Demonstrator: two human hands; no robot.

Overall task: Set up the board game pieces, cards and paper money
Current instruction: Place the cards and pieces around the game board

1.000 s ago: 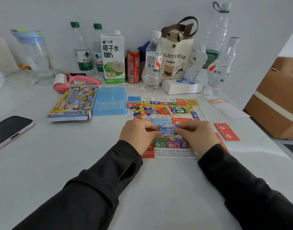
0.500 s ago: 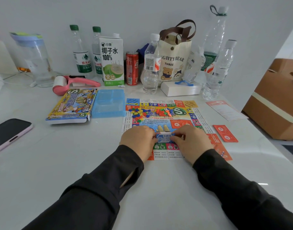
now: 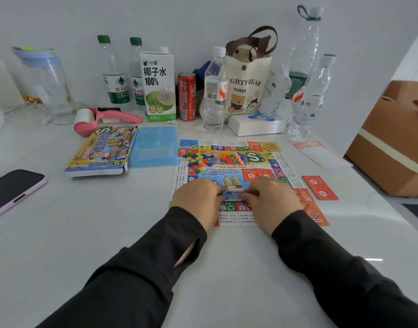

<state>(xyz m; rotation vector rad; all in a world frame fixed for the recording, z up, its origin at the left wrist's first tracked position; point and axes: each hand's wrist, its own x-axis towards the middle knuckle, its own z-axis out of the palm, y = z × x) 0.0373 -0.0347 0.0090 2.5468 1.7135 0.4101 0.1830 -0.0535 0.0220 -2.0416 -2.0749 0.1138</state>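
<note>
While both of your hands are down over the near half of the board (image 3: 229, 168), here's the call from the head view. Your left hand (image 3: 198, 200) and right hand (image 3: 271, 200) each pinch one end of the small blue bundle (image 3: 235, 194), fingertips curled in on it from either side. It sits low over the board, just this side of the printed ship. Cards or paper money? I can't read it from here.

My guess is you're squaring it up before laying it down. So tap its long edge flat against the board and let your thumbs line up the ends. Then set it down in one piece, not fanned across the property squares.

Go gently. The board looks like thin folded paper and may slide on the smooth counter (image 3: 84, 233), so press straight down, don't shove. Mind the loose coloured pieces (image 3: 196, 159) heaped at the board's far side, because a jolt could scatter them.

The red cards (image 3: 320, 187) lie on the counter off the board's right edge. The orange cards (image 3: 313, 213) sit just beside your right wrist, so lift that wrist clear, don't drag it.
</note>
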